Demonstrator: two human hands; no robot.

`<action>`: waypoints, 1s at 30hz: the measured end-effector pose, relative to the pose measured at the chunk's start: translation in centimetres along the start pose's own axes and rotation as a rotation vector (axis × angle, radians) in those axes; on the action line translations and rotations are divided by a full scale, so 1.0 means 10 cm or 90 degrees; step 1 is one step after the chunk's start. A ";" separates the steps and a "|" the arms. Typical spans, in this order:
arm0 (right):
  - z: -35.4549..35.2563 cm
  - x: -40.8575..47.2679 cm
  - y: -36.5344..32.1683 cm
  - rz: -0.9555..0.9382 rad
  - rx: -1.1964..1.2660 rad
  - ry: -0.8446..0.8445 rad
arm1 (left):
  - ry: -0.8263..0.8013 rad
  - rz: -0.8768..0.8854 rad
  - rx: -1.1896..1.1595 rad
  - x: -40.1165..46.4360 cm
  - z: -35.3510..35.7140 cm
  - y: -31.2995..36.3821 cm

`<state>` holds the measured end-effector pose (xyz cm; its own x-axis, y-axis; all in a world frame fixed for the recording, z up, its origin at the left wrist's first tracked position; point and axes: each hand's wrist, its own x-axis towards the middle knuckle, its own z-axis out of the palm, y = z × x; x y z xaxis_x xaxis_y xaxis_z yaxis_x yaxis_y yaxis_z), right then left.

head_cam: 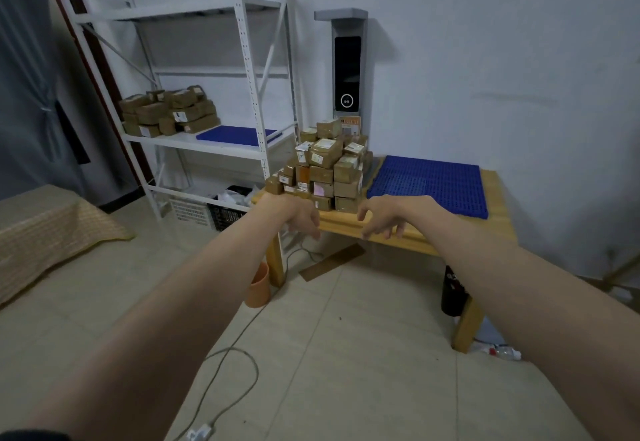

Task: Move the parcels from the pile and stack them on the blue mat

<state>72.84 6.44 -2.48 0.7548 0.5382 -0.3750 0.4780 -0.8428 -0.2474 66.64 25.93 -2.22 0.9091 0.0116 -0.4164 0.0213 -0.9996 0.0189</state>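
Observation:
A pile of several brown taped parcels stands on the left part of a low wooden table. A blue grid mat lies on the table's right part, with nothing on it. My left hand hangs in front of the pile's lower left, fingers loosely curled downward, holding nothing. My right hand hangs in front of the table's front edge, just right of the pile's base, fingers loosely spread and empty. Both arms are stretched forward.
A white metal shelf rack at the left back holds more brown parcels and a second blue mat. A grey wall device stands behind the pile. Crates, an orange bin, a black container and a cable lie on the floor.

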 end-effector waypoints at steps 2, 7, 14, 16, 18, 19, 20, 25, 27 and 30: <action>-0.12 0.36 0.16 -0.001 -0.007 0.000 | -0.001 -0.008 -0.003 0.35 -0.07 -0.06; -0.51 1.15 0.49 -0.006 -0.012 -0.016 | -0.019 -0.033 -0.012 1.12 -0.38 -0.21; -0.87 2.16 0.68 -0.029 -0.009 -0.021 | -0.013 -0.052 -0.041 1.97 -0.70 -0.58; -0.91 2.44 0.68 -0.036 -0.014 -0.029 | -0.012 -0.065 -0.049 2.19 -0.74 -0.73; -0.98 2.74 0.67 -0.042 -0.012 -0.032 | -0.013 -0.074 -0.067 2.43 -0.78 -0.91; -1.01 2.88 0.66 -0.043 -0.012 -0.036 | -0.015 -0.076 -0.070 2.56 -0.80 -1.01; -1.04 3.03 0.65 -0.042 -0.011 -0.041 | -0.016 -0.076 -0.070 2.70 -0.82 -1.10; -1.24 3.80 0.60 -0.043 -0.026 -0.043 | -0.010 -0.074 -0.073 3.43 -1.00 -1.65; -1.35 4.11 0.57 -0.038 -0.029 -0.042 | -0.006 -0.062 -0.080 3.72 -1.08 -1.87; -1.54 4.54 0.52 -0.014 -0.003 -0.032 | -0.003 -0.045 -0.085 4.13 -1.25 -2.18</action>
<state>116.50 26.37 -7.02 0.7206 0.5559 -0.4144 0.4961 -0.8309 -0.2521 108.93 48.56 -8.51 0.9016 0.0814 -0.4249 0.1405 -0.9840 0.1096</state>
